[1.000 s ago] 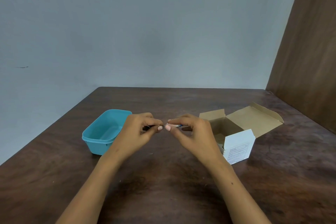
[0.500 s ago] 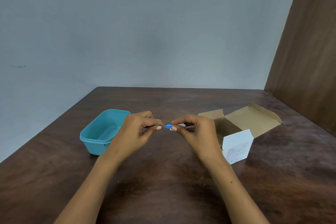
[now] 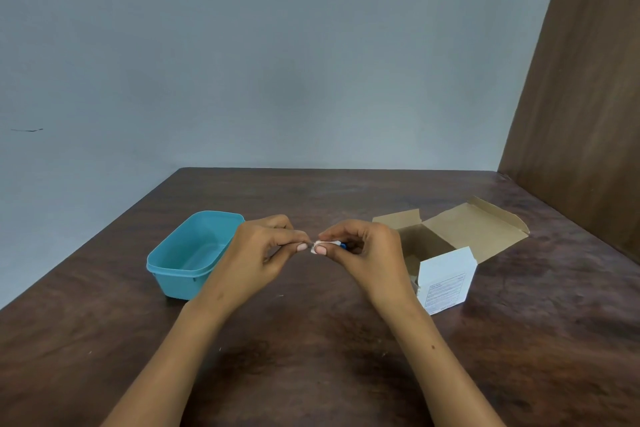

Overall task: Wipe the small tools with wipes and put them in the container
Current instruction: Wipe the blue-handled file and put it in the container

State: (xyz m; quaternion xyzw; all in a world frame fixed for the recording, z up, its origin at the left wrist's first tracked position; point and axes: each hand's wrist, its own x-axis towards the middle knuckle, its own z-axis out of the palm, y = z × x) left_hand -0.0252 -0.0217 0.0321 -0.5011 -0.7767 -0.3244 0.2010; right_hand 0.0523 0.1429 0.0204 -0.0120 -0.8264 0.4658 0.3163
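Observation:
Above the middle of the dark wooden table (image 3: 311, 340) my two hands meet fingertip to fingertip. My left hand (image 3: 263, 253) pinches one end of a small thin tool, which is mostly hidden by my fingers. My right hand (image 3: 367, 253) pinches a small white wipe (image 3: 317, 248) folded round the tool, whose blue part (image 3: 343, 246) shows just behind my thumb. A teal plastic container (image 3: 188, 253) stands open to the left of my left hand, with nothing visible inside it.
An open cardboard box (image 3: 446, 250) with white printed sides stands right of my right hand, its flaps spread toward the back. A brown wooden panel (image 3: 581, 114) rises along the table's right side, and a grey wall stands behind.
My right hand has slid the white wipe along the tool toward my left hand, so the blue part now shows behind my right thumb instead of between the hands.

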